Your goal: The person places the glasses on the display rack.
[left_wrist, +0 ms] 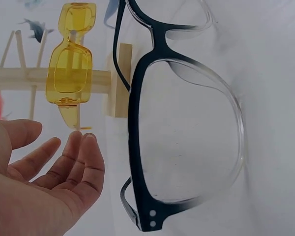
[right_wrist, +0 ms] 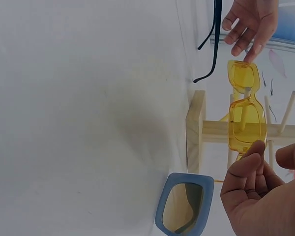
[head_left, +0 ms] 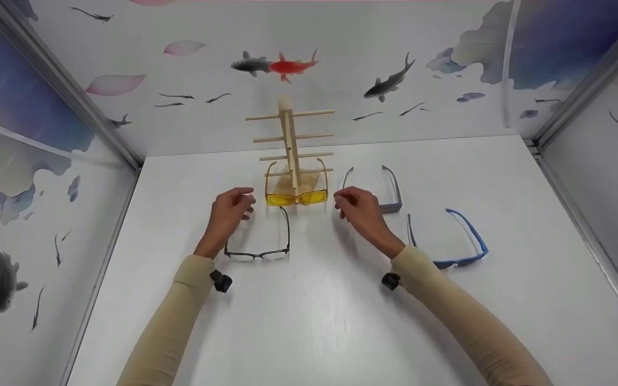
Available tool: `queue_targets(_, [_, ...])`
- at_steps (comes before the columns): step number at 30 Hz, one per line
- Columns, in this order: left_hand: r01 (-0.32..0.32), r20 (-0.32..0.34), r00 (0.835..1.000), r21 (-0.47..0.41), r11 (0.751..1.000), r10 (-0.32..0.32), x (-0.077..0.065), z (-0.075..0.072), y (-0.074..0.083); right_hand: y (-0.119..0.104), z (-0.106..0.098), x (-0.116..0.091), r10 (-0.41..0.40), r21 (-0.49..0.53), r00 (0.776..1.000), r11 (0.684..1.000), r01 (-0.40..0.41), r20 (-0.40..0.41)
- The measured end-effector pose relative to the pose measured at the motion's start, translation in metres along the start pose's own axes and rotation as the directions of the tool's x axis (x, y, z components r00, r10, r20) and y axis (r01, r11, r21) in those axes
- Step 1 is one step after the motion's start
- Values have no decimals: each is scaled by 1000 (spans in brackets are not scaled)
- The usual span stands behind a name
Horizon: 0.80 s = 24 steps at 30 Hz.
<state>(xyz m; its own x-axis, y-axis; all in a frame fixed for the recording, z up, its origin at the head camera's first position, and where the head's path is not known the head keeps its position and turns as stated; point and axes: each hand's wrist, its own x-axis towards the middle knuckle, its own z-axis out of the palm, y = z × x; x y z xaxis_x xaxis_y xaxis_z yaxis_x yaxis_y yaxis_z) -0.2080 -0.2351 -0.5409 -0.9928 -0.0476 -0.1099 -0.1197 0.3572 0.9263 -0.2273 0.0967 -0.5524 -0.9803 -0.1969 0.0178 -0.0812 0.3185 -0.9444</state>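
Yellow-tinted glasses [head_left: 311, 197] sit on the lowest pegs of a wooden glasses stand [head_left: 291, 134], temples pointing to the back. My left hand [head_left: 228, 212] hovers just left of them, fingers relaxed and apart; in the left wrist view its fingertips come near one temple. On the other side, my right hand [head_left: 362, 212] has loosely bent fingers, with a small gap to the frame in the head view. From the right wrist, those fingertips overlap the edge of the yellow glasses [right_wrist: 248, 123], while the thumb stands away. Neither hand visibly holds anything.
Black-and-clear glasses [left_wrist: 133, 128] lie on the white table below the left hand. Grey-blue glasses [head_left: 393, 207] lie behind the right hand, and blue glasses [head_left: 467, 260] beside the right forearm. Patterned walls [head_left: 330, 32] enclose the table at the back and sides.
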Motion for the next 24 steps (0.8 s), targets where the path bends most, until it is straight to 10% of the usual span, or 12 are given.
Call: queue_targets(24, [-65,-40,997,163,985,73,-44,-13,-12,11,27,-25,2,-9,984,1000,0,176])
